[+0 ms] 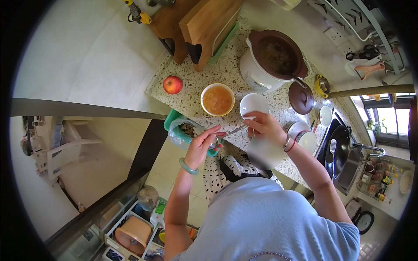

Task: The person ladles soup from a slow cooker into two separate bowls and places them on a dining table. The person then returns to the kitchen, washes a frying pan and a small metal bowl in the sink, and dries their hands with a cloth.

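Over the counter's front edge, my right hand (260, 125) pinches the thin handle of a metal spoon (235, 130). My left hand (201, 147), with a green bangle at the wrist, closes around the spoon's other end, where shiny metal shows between the fingers. A white bowl (252, 103) stands just beyond my right hand, its rim partly behind the fingers. To its left is a bowl of orange-brown soup (217, 100). Beneath my left hand is a green bin (173, 117) lined with a clear bag holding scraps. A blurred patch hides what lies below my right hand.
A white cooker (257, 71) with a brown pot and ladle stands behind the bowls; its brown lid (301, 98) lies beside it. An apple (173, 85) sits at left, below wooden cutting boards (209, 26). Stacked bowls (305, 141), a wok (344, 145) and a sink (348, 176) are at right.
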Action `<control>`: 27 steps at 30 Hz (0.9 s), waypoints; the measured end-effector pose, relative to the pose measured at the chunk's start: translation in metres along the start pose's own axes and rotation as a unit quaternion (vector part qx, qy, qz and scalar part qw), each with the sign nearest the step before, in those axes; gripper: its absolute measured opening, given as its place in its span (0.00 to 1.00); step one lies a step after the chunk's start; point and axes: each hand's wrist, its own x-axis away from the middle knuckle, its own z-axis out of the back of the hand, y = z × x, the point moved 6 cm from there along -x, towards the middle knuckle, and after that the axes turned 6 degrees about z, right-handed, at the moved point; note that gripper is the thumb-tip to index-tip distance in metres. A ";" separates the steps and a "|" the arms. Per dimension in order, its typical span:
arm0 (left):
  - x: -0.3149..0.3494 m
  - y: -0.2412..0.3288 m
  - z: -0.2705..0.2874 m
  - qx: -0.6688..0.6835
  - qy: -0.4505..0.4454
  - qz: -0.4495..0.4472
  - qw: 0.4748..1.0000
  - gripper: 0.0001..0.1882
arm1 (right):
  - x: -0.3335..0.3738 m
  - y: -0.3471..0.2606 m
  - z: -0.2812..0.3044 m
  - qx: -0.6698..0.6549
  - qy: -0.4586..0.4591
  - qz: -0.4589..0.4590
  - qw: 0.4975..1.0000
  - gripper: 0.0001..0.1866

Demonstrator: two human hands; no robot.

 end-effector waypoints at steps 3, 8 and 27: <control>-0.013 -0.009 0.016 0.029 -0.024 0.019 0.999 0.19 | -0.005 0.015 -0.010 -0.033 -0.047 -0.050 0.997 0.13; -0.045 -0.013 0.060 0.093 0.146 0.006 0.985 0.22 | -0.008 0.002 -0.007 -0.029 0.119 0.017 0.992 0.12; -0.105 -0.035 0.073 0.135 0.143 0.067 0.978 0.31 | -0.047 0.027 -0.071 0.302 0.147 0.134 0.932 0.15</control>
